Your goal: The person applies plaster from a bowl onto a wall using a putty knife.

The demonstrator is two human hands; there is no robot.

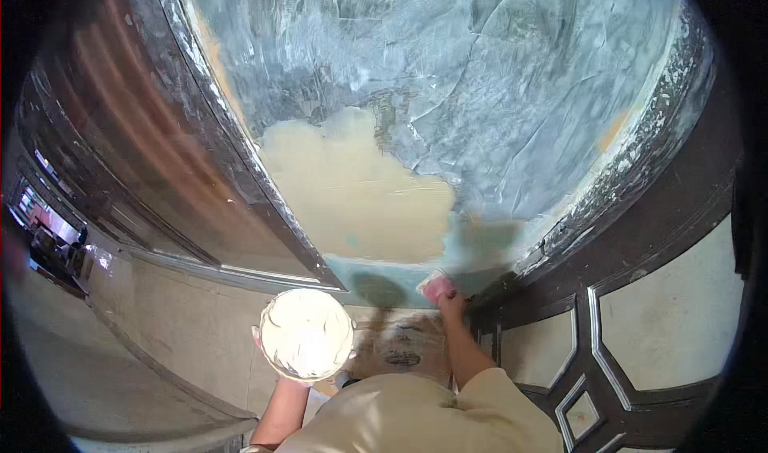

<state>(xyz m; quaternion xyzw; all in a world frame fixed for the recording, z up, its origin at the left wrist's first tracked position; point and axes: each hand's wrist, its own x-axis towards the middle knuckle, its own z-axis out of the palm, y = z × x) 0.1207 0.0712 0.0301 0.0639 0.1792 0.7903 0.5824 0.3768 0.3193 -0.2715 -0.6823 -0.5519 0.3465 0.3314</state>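
Head view is showing a pink sponge [436, 287] being pressed low on the blue-grey wall panel [496, 93], just right of a tan patch [352, 189], the right hand [450, 299] clenching it, arm stretching forward. Left hand [276, 369] is gripping a round white pan of plaster [306, 334] from beneath, holding it level and near.

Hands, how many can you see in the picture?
2. The left hand is low in the middle, mostly hidden under the round white pan of putty it holds. The right hand presses a pink-handled scraper against the grey-blue wall.
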